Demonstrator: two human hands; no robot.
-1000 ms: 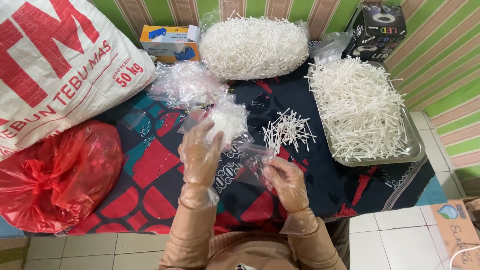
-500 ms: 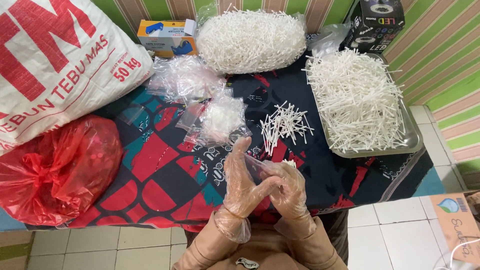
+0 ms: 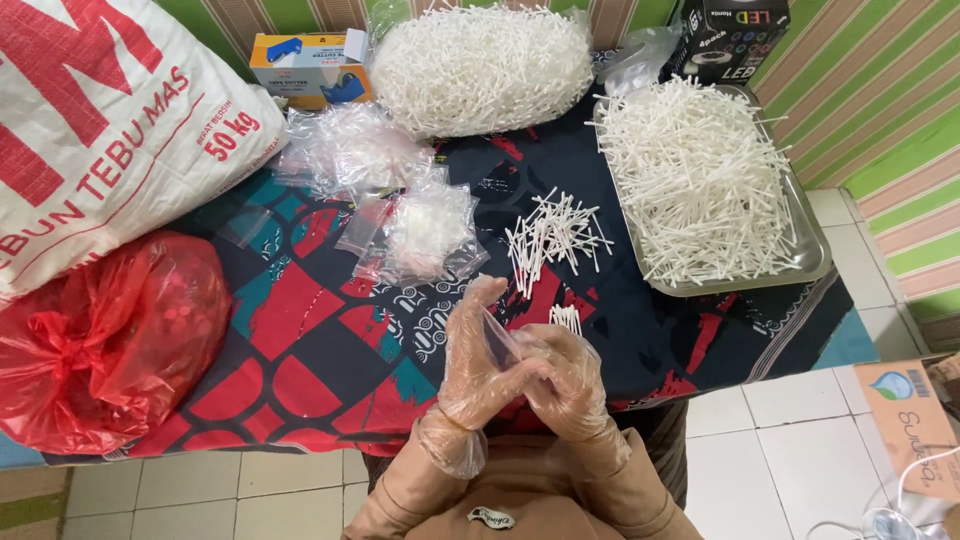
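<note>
A large white woven sack (image 3: 110,130) with red lettering is leaning at the far left of the table, and below it a tied red plastic bag (image 3: 105,340) is resting on the patterned cloth (image 3: 320,340) of red, teal and black. Behind them a small yellow and blue box (image 3: 305,65) is sitting against the striped wall. Just right of the sack a heap of crumpled clear plastic bags (image 3: 350,150) is lying, and nearer the person a small clear pouch filled with white swabs (image 3: 430,230) is lying flat.

At the table's near edge, both hands are wearing thin, clear disposable gloves. The left hand (image 3: 480,355) is curling its fingers and pinching one side of a small clear zip pouch (image 3: 503,343), thumb pressing against fingertips. The right hand (image 3: 570,375) is meeting it, its fingers closing on the other side of the same pouch, so the pouch is being held between the two hands just above the cloth. A few white swab tips (image 3: 566,318) are showing right above the right hand; whether they are inside the pouch I cannot tell.

Beyond the hands, a loose scatter of cotton swabs (image 3: 555,235) is lying on the cloth. Behind it, a big clear bag stuffed with swabs (image 3: 480,65) is bulging at the back. To the right, a metal tray (image 3: 812,255) is holding a high pile of swabs (image 3: 695,175), and a black box (image 3: 730,40) is standing behind the tray.
</note>
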